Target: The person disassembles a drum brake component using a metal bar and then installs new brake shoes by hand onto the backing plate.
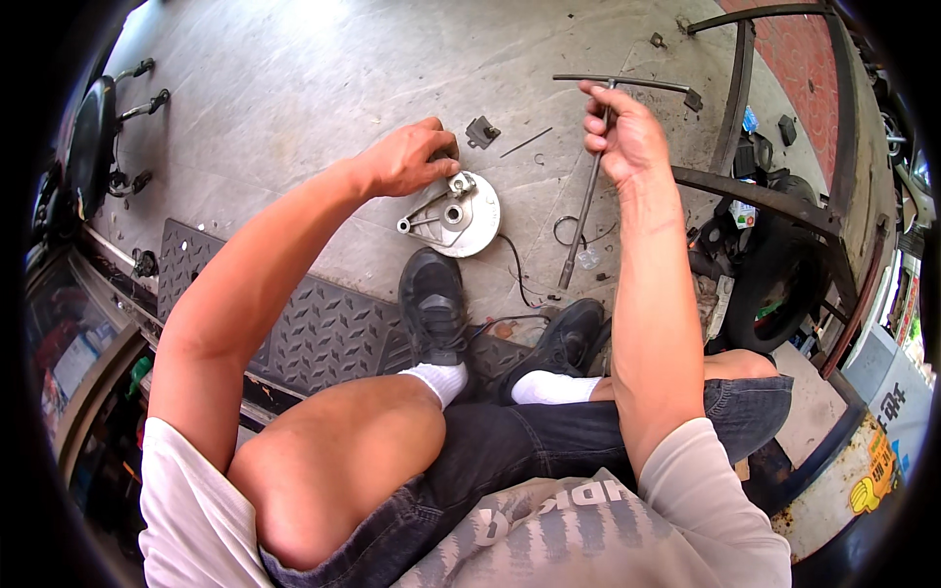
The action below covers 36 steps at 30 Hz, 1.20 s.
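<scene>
A round silver brake drum plate [480, 218] with a central hole and a projecting arm lies on the floor in front of my feet. My left hand [410, 157] is closed, its curled fingers on the upper edge of the plate beside a small bolted lug; the fingertips are partly hidden. Raised to the right of the plate, my right hand [629, 137] grips a T-handle socket wrench [584, 211] just under its crossbar. The wrench shaft slants down, with its socket end near the floor, apart from the plate.
Beyond the plate lie a small dark metal part [481, 131] and a thin rod [526, 142]. A black cable [517, 269] runs between the plate and my shoe. At the right stand a metal frame [755, 201] and a tire [779, 294]; a ridged mat [323, 318] lies at the left.
</scene>
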Each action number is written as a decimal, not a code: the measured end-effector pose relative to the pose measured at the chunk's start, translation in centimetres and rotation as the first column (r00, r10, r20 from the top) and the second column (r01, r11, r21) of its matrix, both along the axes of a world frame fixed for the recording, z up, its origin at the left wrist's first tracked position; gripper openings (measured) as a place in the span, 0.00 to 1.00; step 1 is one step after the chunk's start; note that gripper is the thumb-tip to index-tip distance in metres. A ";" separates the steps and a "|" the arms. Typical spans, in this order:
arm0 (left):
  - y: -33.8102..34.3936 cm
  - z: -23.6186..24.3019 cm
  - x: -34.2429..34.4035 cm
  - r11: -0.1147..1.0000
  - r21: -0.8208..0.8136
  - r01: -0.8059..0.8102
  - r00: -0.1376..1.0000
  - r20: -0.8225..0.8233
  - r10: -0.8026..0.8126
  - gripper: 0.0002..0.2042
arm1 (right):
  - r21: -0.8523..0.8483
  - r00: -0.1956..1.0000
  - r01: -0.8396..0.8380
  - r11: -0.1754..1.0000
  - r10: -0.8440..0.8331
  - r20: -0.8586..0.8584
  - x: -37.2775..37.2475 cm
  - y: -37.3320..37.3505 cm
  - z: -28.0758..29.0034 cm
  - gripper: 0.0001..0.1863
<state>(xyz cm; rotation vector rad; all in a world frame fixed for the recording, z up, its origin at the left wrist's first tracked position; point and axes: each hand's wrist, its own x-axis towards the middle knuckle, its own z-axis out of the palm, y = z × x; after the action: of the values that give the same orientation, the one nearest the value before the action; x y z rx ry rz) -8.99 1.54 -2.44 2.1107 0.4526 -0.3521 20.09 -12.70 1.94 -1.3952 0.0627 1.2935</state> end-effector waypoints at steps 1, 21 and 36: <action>-0.1 0.0 -0.3 1.000 0.010 -0.006 1.000 0.008 0.006 0.15 | -0.062 0.994 -0.082 0.995 0.087 0.071 -1.6 0.0 0.3 0.10; -2.4 -0.6 -0.2 0.994 0.061 -0.086 0.996 -0.022 0.087 0.17 | -0.377 0.484 -0.524 0.764 0.631 0.606 -10.3 -5.3 -2.7 0.14; -2.2 -0.1 -1.6 0.992 0.103 -0.077 0.996 -0.036 0.081 0.18 | -0.579 0.383 -0.462 0.672 0.740 0.553 -12.6 -6.1 -3.7 0.23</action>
<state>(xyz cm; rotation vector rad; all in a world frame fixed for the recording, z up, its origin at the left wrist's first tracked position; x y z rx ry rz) -10.57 -0.64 -2.58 2.1806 0.5868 -0.3316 7.48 -18.79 -1.76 -2.3258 -0.9805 1.1656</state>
